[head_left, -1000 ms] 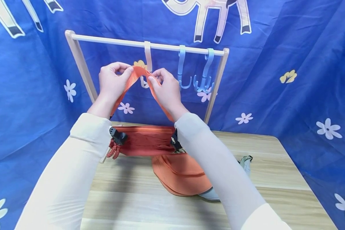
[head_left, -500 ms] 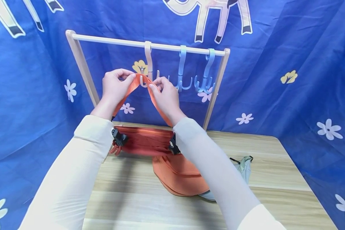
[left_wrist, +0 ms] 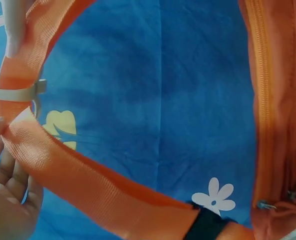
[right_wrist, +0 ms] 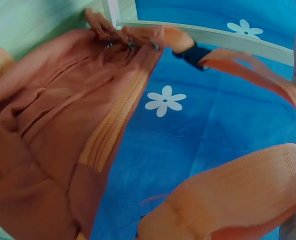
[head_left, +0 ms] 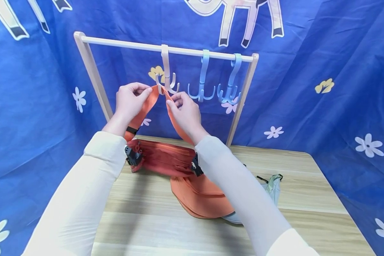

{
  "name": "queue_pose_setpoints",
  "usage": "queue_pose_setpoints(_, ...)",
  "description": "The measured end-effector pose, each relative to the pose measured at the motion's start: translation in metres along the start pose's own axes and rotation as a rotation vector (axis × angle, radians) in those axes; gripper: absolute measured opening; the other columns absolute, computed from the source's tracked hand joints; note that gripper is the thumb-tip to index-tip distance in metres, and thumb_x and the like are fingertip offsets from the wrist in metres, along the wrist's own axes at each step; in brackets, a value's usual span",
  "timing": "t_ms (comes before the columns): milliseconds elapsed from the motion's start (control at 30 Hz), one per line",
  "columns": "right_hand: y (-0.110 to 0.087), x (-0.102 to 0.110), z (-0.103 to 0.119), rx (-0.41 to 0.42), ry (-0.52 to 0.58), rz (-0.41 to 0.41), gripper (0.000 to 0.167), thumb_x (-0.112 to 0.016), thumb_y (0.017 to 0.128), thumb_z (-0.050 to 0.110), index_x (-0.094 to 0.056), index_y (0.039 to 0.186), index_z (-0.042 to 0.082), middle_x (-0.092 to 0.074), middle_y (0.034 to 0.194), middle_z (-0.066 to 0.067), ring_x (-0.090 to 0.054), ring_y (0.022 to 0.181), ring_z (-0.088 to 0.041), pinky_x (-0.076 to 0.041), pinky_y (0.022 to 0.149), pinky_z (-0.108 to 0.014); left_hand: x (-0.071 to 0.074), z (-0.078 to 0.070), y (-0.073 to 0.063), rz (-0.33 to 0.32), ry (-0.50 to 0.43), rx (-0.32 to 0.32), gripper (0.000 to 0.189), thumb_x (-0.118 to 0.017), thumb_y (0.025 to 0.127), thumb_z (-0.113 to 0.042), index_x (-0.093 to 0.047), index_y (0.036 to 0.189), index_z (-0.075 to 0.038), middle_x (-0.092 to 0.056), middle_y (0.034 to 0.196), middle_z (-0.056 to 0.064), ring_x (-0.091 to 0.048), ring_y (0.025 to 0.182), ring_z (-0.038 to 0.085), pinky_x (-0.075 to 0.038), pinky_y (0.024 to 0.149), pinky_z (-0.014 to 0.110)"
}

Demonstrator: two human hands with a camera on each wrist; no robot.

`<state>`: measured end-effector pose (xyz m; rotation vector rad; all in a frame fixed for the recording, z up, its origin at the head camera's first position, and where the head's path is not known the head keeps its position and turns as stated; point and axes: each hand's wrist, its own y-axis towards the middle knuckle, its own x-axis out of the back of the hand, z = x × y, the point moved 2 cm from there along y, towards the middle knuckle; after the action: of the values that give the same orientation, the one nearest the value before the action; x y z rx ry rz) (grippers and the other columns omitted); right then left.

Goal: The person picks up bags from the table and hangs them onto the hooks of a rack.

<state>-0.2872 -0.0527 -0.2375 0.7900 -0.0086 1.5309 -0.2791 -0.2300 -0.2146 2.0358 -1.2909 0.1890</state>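
Strap webbing (head_left: 148, 103) in orange rises to a narrow peak between two bare hands. The left hand (head_left: 129, 99) pinches it just to one side of the peak, and the right hand (head_left: 187, 110) pinches the other side, a little lower. Between them the strap meets a prong of the pale hook (head_left: 166, 65); in the left wrist view the prong crosses in front of the webbing, though whether it bears any weight I cannot tell. Below the hands, tilted, is the rust-red bag (head_left: 166, 156), its zipper (left_wrist: 263, 75) running along the edge by the strap and a black buckle (head_left: 132, 130) set in the webbing at the left.

The pale hook and two blue hooks (head_left: 204, 71) hang from the white bar (head_left: 124, 43) of a rack. Underneath, on the wood-grained bench (head_left: 300, 188), lie an orange bag (head_left: 201, 201), partly hidden by the right sleeve (head_left: 240, 192), and a grey-green bag (head_left: 273, 188). Blue cloth (head_left: 294, 96) behind carries printed flowers and animal legs
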Motion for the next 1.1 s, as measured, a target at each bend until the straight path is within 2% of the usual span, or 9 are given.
queue_pose_setpoints(167, -0.005, 0.002, -0.005, 0.003, -0.001, 0.017, 0.023, -0.063, 0.092, 0.035, -0.06, 0.105, 0.017, -0.06, 0.083, 0.003, -0.057, 0.073, -0.01, -0.047, 0.066, -0.025, -0.002, 0.004, -0.005, 0.008, 0.007, -0.026, 0.033, -0.062, 0.093, -0.033, -0.071, 0.107, -0.005, -0.066, 0.094, 0.012, -0.054, 0.079, 0.012, -0.041, 0.068, 0.022)
queue_pose_setpoints(333, -0.01, 0.005, -0.013, 0.018, 0.0, 0.028, 0.026, -0.065, 0.09, 0.036, -0.061, 0.106, 0.015, -0.059, 0.083, 0.003, -0.057, 0.074, -0.01, -0.046, 0.066, -0.024, -0.001, 0.011, -0.01, 0.033, 0.006, -0.019, 0.033, -0.064, 0.091, -0.035, -0.071, 0.107, -0.006, -0.068, 0.095, 0.011, -0.056, 0.081, 0.011, -0.042, 0.07, 0.023)
queue_pose_setpoints(567, -0.018, 0.011, -0.028, 0.068, 0.016, 0.009, 0.028, -0.069, 0.088, 0.035, -0.062, 0.104, 0.013, -0.059, 0.082, 0.004, -0.057, 0.073, -0.009, -0.046, 0.066, -0.024, 0.001, 0.022, -0.018, 0.037, 0.008, -0.04, 0.029, -0.067, 0.089, -0.032, -0.072, 0.103, -0.006, -0.07, 0.091, 0.005, -0.056, 0.072, 0.0, -0.042, 0.068, 0.02)
queue_pose_setpoints(667, -0.021, 0.015, -0.035, 0.093, 0.031, -0.004, 0.024, -0.07, 0.087, 0.031, -0.062, 0.102, 0.015, -0.059, 0.081, 0.005, -0.056, 0.071, -0.008, -0.047, 0.064, -0.025, 0.002, 0.026, -0.022, 0.026, -0.015, -0.056, 0.028, -0.068, 0.089, -0.028, -0.072, 0.101, -0.004, -0.07, 0.088, 0.004, -0.055, 0.07, -0.001, -0.042, 0.065, 0.017)
queue_pose_setpoints(867, -0.028, 0.024, -0.041, 0.129, 0.052, 0.016, 0.023, -0.071, 0.087, 0.028, -0.062, 0.103, 0.014, -0.059, 0.081, 0.004, -0.057, 0.071, -0.009, -0.047, 0.063, -0.025, 0.004, 0.032, -0.029, 0.05, -0.062, -0.062, 0.031, -0.068, 0.089, -0.03, -0.071, 0.103, -0.002, -0.068, 0.084, -0.001, -0.056, 0.072, 0.003, -0.042, 0.065, 0.017)
queue_pose_setpoints(967, -0.032, 0.029, -0.043, 0.149, 0.051, 0.033, 0.023, -0.071, 0.087, 0.027, -0.062, 0.104, 0.013, -0.06, 0.082, 0.003, -0.057, 0.072, -0.009, -0.048, 0.063, -0.025, 0.001, 0.034, -0.033, 0.056, -0.076, -0.055, 0.03, -0.068, 0.089, -0.031, -0.071, 0.102, -0.004, -0.068, 0.081, -0.007, -0.057, 0.071, 0.002, -0.043, 0.064, 0.017)
queue_pose_setpoints(1100, -0.038, 0.034, -0.047, 0.165, 0.06, 0.051, 0.022, -0.071, 0.088, 0.025, -0.061, 0.104, 0.013, -0.06, 0.083, 0.003, -0.057, 0.073, -0.009, -0.048, 0.064, -0.026, -0.005, 0.035, -0.04, 0.08, -0.129, -0.058, 0.028, -0.069, 0.088, -0.029, -0.071, 0.101, -0.004, -0.068, 0.079, -0.007, -0.062, 0.068, 0.005, -0.046, 0.06, 0.017)
